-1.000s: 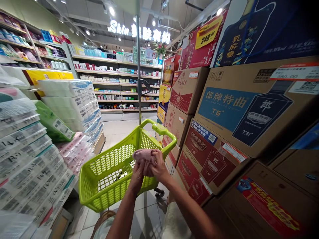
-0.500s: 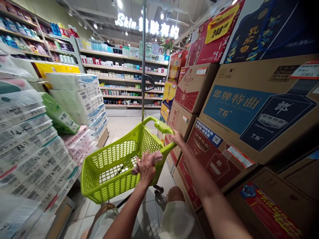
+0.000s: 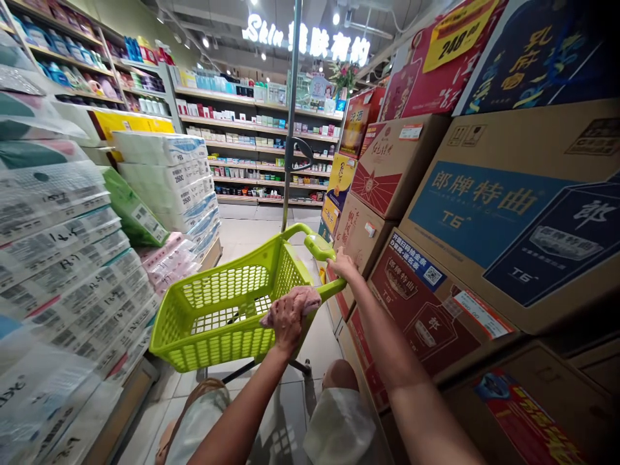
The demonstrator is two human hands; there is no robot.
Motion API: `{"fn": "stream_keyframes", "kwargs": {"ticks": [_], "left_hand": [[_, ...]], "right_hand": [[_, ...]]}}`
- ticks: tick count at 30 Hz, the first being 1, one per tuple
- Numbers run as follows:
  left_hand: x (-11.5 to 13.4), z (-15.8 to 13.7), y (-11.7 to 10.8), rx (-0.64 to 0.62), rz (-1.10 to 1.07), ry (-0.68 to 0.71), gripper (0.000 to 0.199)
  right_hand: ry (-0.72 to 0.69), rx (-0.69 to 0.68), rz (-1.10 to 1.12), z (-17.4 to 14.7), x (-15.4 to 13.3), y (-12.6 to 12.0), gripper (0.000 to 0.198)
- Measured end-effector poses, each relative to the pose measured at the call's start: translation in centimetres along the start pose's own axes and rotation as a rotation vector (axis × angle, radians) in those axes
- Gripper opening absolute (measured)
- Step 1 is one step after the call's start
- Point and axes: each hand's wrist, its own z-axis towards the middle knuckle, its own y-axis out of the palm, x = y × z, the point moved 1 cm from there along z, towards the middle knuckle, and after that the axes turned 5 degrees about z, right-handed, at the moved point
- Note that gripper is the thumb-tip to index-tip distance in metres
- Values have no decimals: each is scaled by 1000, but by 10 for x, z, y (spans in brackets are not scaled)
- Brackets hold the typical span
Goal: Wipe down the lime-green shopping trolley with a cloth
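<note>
A lime-green shopping cart basket (image 3: 208,337) with perforated walls stands in front of me, turned at an angle, and no goods show inside. My left hand (image 3: 289,321) is closed over a crumpled pink cloth (image 3: 307,298), pressing it on the near top rim of the basket. My right hand (image 3: 343,266) is wrapped around the cart handle (image 3: 318,247) at its near right end; its fingertips are partly hidden. A tall grey pole (image 3: 292,90) rises from the cart's back corner.
Stacked cardboard boxes (image 3: 465,194) line the right side closely. Wrapped tissue packs (image 3: 72,258) are piled on low wooden pallets at left. Shelves of small products (image 3: 256,123) span the back. Tiled floor (image 3: 242,226) runs between, with my knees below the cart.
My left hand has moved slightly along the rim with the pink cloth, its fingers now more bunched. The right hand keeps its hold on the handle. The background has shifted rightward in view.
</note>
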Motion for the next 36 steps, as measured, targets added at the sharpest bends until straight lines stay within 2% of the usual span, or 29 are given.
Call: {"fn": "stream_keyframes", "kwargs": {"ticks": [2, 4, 7, 9, 10, 12, 16, 18, 19, 21, 25, 27, 30, 33, 35, 36], "left_hand": [[-10, -6, -5, 2, -11, 38, 45], [-38, -23, -15, 31, 13, 25, 46], [-85, -53, -31, 105, 83, -129, 42], [-97, -62, -37, 135, 98, -241, 38], [-95, -61, -36, 136, 89, -277, 37], [-75, -49, -29, 93, 43, -284, 36], [-20, -17, -11, -35, -61, -147, 44], [-14, -14, -11, -54, -81, -72, 50], [-20, -17, -13, -58, -81, -43, 51], [-47, -32, -23, -55, -50, -43, 52], [-115, -67, -49, 9, 72, -204, 44], [-124, -71, -55, 32, 88, -277, 40], [-96, -53, -45, 16, 58, -291, 40], [-54, -30, -25, -43, 10, -164, 49], [-47, -26, -22, -83, -9, -77, 55], [-53, -29, -25, -97, -11, -52, 55]], "right_hand": [[-5, -16, -4, -3, -2, 3, 51], [-6, -28, -7, -5, -3, 4, 50], [4, -35, -16, -8, -6, 3, 50], [-1, -29, -28, -12, -10, 4, 50], [-15, -21, -37, -14, -13, 4, 50], [-61, -7, -55, -20, -17, 6, 53], [-103, -25, -68, -28, -17, 7, 70], [-82, -37, -70, -28, -13, 5, 73], [-70, -40, -73, -27, -11, 3, 74], [-55, -46, -81, -24, -8, 1, 76], [-42, -52, -82, -20, -6, 0, 76], [-38, -50, -78, -19, -8, 3, 77], [-33, -40, -75, -20, -13, 7, 78], [-26, -34, -78, -20, -14, 7, 78], [-23, -31, -84, -19, -13, 5, 76], [-22, -29, -88, -19, -11, 3, 75]]}}
